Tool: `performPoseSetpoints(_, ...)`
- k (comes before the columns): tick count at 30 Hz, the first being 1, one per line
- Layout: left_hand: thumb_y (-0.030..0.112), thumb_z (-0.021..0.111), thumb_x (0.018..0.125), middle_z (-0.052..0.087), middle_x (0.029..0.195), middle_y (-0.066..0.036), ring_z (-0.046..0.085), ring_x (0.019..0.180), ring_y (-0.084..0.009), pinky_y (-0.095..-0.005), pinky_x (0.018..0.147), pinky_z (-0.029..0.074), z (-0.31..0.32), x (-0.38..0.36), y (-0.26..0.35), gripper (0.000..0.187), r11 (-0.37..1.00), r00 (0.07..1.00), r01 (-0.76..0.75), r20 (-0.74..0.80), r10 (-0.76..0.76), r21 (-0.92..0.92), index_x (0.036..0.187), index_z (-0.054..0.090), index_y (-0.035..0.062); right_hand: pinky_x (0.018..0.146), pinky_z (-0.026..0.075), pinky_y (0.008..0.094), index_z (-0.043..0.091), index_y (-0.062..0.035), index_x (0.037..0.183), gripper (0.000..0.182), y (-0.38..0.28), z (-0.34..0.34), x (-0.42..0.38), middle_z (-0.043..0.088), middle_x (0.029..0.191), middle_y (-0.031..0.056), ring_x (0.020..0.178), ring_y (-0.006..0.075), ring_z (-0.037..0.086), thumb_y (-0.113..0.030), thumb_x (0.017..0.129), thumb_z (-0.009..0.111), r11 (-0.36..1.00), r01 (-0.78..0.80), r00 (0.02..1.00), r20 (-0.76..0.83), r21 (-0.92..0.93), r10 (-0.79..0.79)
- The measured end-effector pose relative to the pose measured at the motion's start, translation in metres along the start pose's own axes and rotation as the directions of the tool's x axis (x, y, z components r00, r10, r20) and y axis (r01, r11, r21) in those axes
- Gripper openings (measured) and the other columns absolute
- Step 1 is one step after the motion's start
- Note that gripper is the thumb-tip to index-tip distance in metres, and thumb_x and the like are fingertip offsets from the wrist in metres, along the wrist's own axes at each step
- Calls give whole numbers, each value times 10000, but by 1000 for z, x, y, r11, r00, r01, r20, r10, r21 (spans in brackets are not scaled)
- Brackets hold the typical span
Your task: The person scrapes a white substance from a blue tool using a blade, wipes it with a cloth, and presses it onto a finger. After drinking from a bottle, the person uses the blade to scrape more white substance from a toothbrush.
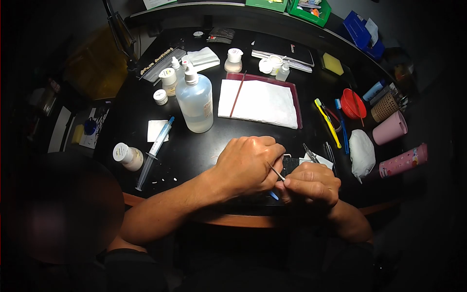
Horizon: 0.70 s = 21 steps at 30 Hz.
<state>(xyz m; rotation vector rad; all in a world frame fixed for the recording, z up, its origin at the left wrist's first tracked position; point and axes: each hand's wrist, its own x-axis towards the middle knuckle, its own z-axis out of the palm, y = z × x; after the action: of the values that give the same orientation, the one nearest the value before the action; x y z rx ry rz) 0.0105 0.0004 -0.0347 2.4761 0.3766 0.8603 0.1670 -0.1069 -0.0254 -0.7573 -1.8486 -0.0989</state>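
Near the table's front edge, my left hand (250,163) is closed, its fingers curled around something I cannot make out. Just right of it, my right hand (313,185) pinches a thin metal tool (277,172), whose tip points up and left toward my left hand. Below, between the hands, a small blue piece (273,195) shows. Behind my right hand lie a dark flat block (290,164), a white paper (321,159) and a pointed metal instrument (310,153), partly covered.
A large clear bottle (195,104), a syringe (154,153) and a jar (128,156) stand or lie left. White tissue on a dark red tray (299,109) lies behind the hands. Toothbrushes (328,123), a red bowl (353,103) and pink cups (390,128) are right.
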Motion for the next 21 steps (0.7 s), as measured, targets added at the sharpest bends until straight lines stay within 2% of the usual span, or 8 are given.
performPoseSetpoints(1, 105, 706, 856, 693, 787, -125, 699, 696, -336, -432, 610, 561, 0, 0, 0, 156, 1000, 1000, 5, 6, -4, -14, 973, 749, 12, 458, 475, 290, 691, 7, 933, 214, 0, 1, -1, 682, 697, 87, 543, 169, 630, 63, 784, 834, 1000, -14, 1000, -24, -22, 13)
performPoseSetpoints(7, 93, 692, 856, 698, 795, -137, 700, 703, -338, -435, 620, 561, 2, -1, 0, 160, 998, 1000, 18, 16, -17, -66, 973, 749, -1, 465, 468, 279, 705, 6, 961, 204, 1, -2, 3, 710, 748, 86, 554, 156, 628, 27, 802, 830, 996, 28, 986, 161, 83, -41)
performPoseSetpoints(13, 89, 686, 859, 700, 794, -138, 703, 708, -338, -435, 628, 566, 0, 0, 2, 159, 998, 999, 31, 33, -29, -55, 972, 751, -2, 471, 468, 275, 714, 14, 971, 207, 5, -4, 1, 725, 778, 97, 572, 163, 642, -8, 801, 830, 984, 80, 969, 220, 156, -114)
performPoseSetpoints(19, 109, 706, 861, 695, 787, -133, 704, 722, -342, -440, 634, 561, 0, -1, 1, 152, 998, 999, 33, 42, -30, -58, 962, 746, 2, 467, 470, 278, 707, 27, 955, 207, 3, 1, -3, 692, 725, 97, 565, 176, 637, 0, 802, 843, 1000, 0, 1000, 11, -25, 0)
performPoseSetpoints(21, 110, 709, 863, 692, 783, -132, 703, 725, -344, -441, 632, 557, 0, -1, 2, 148, 997, 998, 38, 51, -34, -64, 958, 744, 2, 464, 469, 279, 708, 22, 950, 203, 4, -2, -5, 686, 715, 93, 559, 174, 631, 4, 800, 845, 1000, -2, 997, 78, -8, 2)
